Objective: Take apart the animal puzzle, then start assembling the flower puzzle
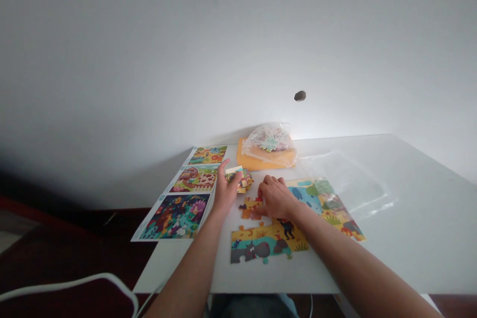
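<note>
My left hand [225, 191] grips a small stack of jigsaw puzzle pieces [244, 184], with the thumb over their top. Right of it, my right hand [276, 198] is bent over the table, thumb and fingertips on an orange puzzle piece [249, 207] that lies flat. Below that piece lies a joined puzzle section [257, 247] with a grey hippo in teal water. More joined puzzle [303, 196], with a blue animal, shows behind my right hand and forearm, which hide part of it.
A printed sheet [188, 190] with three colourful pictures overhangs the table's left edge. At the back, a clear bag of pieces [270, 140] rests on a yellow-orange flat item [248, 160]. An empty-looking clear plastic bag [354, 184] lies at right. A white cable [108, 277] loops at lower left.
</note>
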`<state>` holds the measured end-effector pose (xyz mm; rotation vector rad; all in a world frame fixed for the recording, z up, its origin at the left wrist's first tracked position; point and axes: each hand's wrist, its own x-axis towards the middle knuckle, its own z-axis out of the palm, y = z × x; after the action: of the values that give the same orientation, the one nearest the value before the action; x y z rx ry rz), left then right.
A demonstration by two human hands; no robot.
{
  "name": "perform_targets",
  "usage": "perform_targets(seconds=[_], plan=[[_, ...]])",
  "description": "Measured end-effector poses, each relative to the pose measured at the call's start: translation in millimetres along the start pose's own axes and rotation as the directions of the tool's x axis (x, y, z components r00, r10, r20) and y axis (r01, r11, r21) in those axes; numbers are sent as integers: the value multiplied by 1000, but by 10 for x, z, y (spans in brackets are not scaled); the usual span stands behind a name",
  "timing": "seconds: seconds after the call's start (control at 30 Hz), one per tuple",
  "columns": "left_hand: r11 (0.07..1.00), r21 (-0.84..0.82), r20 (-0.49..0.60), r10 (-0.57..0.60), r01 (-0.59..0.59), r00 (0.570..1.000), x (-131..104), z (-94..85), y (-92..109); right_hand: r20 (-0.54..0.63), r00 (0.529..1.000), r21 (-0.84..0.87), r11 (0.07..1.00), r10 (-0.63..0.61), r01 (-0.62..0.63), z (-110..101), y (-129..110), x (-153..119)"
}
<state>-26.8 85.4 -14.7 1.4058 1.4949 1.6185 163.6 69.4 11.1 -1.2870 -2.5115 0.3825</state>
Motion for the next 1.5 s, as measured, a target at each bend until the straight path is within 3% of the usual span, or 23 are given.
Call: perform_targets(seconds=[0.2, 0.33, 0.47, 0.53, 0.6, 0.67, 0.7, 0.77, 0.83, 1.03, 1.27, 1.5], plan=[[999, 23, 60, -28, 27, 998, 16, 0, -1, 13, 999, 160, 986, -49, 47, 29, -30, 27], [1000, 30, 99, -8, 5, 995, -7, -6, 67, -158, 986, 274, 957, -49, 92, 63, -45, 54], [1000, -8, 334, -3, 6, 943, -61, -11, 147, -276, 958, 369, 929, 82, 27, 93, -38, 79], [1000, -16, 381, -13, 20, 924, -75, -4, 162, -295, 947, 351, 936, 129, -18, 77, -52, 64], [1000, -11, 289, -14, 18, 957, -66, 5, 148, -313, 940, 276, 960, 138, -49, 33, -78, 19], [1000, -10, 128, -21, 23, 992, -36, 9, 110, -257, 965, 181, 984, 45, 2, -22, -106, -49], [999, -19, 53, -35, 36, 998, -18, 9, 86, -180, 982, 145, 987, -48, 74, -43, -117, -83], [996, -57, -63, -71, 68, 995, 18, 11, 37, 3, 972, 115, 966, -233, 231, -60, -129, -132], [993, -88, -124, -94, 83, 988, 43, 13, -3, 103, 953, 106, 956, -286, 275, -44, -125, -137], [999, -18, -192, -48, 46, 980, 73, -9, -64, 13, 996, 9, 996, -88, 88, 22, -121, -39], [995, 104, -245, 14, 12, 970, 118, -48, -159, 5, 990, -11, 990, -139, 139, 86, -332, -87], [990, 144, -282, 38, 3, 959, 143, -64, -183, 23, 973, 55, 972, -229, 228, 102, -330, -57]])
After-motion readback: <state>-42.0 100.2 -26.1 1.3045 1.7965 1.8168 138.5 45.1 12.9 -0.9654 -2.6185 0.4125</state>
